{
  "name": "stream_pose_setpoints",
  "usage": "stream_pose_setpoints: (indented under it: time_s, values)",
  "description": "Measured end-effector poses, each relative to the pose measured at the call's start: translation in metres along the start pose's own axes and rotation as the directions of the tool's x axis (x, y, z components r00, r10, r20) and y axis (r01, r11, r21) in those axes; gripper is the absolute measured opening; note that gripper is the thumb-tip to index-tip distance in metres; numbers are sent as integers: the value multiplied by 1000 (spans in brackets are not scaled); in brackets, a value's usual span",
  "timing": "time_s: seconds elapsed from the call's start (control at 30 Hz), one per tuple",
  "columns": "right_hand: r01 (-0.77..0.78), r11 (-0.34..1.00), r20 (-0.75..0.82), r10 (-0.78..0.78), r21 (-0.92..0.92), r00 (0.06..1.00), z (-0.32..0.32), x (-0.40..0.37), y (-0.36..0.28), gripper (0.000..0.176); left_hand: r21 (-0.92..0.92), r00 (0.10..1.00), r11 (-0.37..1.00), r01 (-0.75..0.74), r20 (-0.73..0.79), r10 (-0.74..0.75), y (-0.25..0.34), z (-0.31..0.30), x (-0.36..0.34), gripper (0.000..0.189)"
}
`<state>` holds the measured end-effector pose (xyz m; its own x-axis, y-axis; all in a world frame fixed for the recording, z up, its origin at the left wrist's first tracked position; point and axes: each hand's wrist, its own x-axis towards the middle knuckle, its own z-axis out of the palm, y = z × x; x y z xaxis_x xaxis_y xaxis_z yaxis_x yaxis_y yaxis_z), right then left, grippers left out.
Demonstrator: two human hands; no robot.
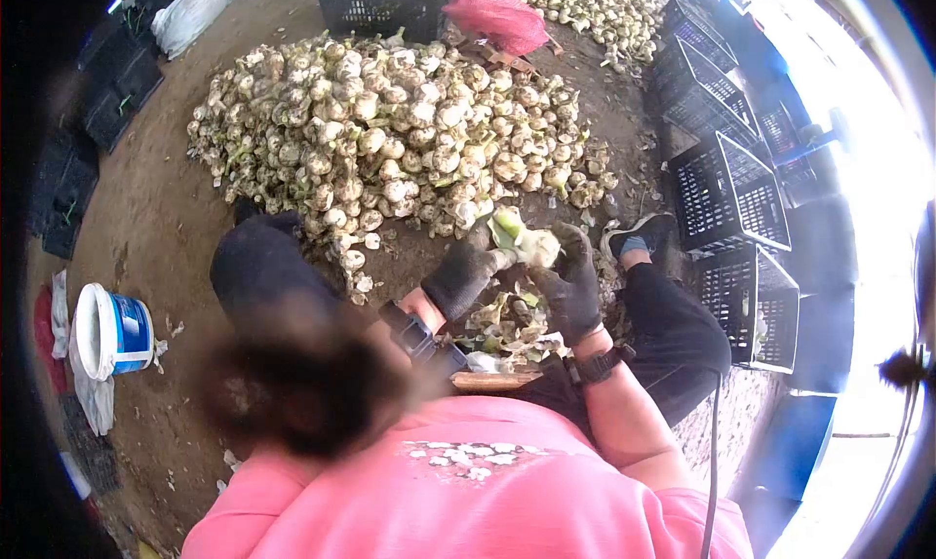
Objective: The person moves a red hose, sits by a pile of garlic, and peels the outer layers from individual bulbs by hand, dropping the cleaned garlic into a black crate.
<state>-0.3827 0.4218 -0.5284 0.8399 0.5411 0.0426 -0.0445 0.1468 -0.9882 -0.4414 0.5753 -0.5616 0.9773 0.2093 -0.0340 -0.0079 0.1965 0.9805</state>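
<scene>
Both hands wear dark gloves and meet in front of my body around a pale, onion-like bulb (538,249) with a short green stalk. My left hand (470,270) is closed on its left side, near the stalk. My right hand (571,284) curls its fingers against the right side of the bulb. Beneath the hands lies a litter of peeled, papery skins and leaf scraps (517,325). Just beyond them rises a large heap of similar soiled white bulbs (390,135).
Black plastic crates (726,193) line the right side, and another crate (385,5) stands behind the heap near a red mesh bag (497,21). A second bulb pile (595,8) lies farther back. A blue-and-white bucket (132,333) stands at left. A dark blur covers part of the lower left.
</scene>
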Motion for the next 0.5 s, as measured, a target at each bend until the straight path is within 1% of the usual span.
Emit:
stream_pose_setpoints:
  time_s: [0.03,0.07,0.1,0.13,0.17,0.2,0.27,0.3,0.33,0.37,0.4,0.43,0.47,0.5]
  values:
    - [27,997,43,-24,-78,999,-5,1,-3,48,132,992,985,-113,-33,119,-11,0,4,18]
    - [31,997,37,-29,-75,999,-7,3,-2,48,270,970,940,-210,-66,236,-19,1,8,20]
    - [176,924,53,-168,-339,984,-9,3,0,49,-2,997,997,-73,-10,73,-11,0,6,23]
    - [300,764,107,-294,-571,950,-10,3,3,51,-261,994,961,92,86,-72,-5,-1,3,27]
    - [370,697,159,-350,-614,923,-11,4,6,54,-293,983,942,163,126,-131,-5,-3,1,29]
    - [371,699,156,-353,-611,923,-8,4,3,54,-288,983,944,163,126,-131,-7,-2,1,29]
    - [497,486,316,-408,-719,857,-1,2,-5,56,-150,990,987,58,-122,-76,-10,2,1,30]
    - [480,454,304,-407,-750,861,-2,2,-4,58,-70,988,997,36,-150,-46,7,6,-3,35]
    - [480,455,300,-413,-750,860,-4,2,4,58,-64,988,997,34,-146,-43,3,6,-2,35]
    - [375,698,174,-343,-610,923,-8,4,16,58,-105,985,994,25,-168,-42,-3,5,1,37]
    - [239,879,69,-231,-412,970,-8,3,20,58,-148,981,989,20,-188,-48,0,7,2,40]
    - [149,944,66,-135,-294,989,-9,0,23,45,-173,987,985,11,-157,-38,3,6,0,43]
    - [148,944,61,-136,-295,989,-13,1,25,45,-172,988,985,12,-151,-39,6,6,-1,43]
    - [-90,995,65,87,38,994,-18,3,27,39,-221,992,974,43,-110,-69,10,7,-2,46]
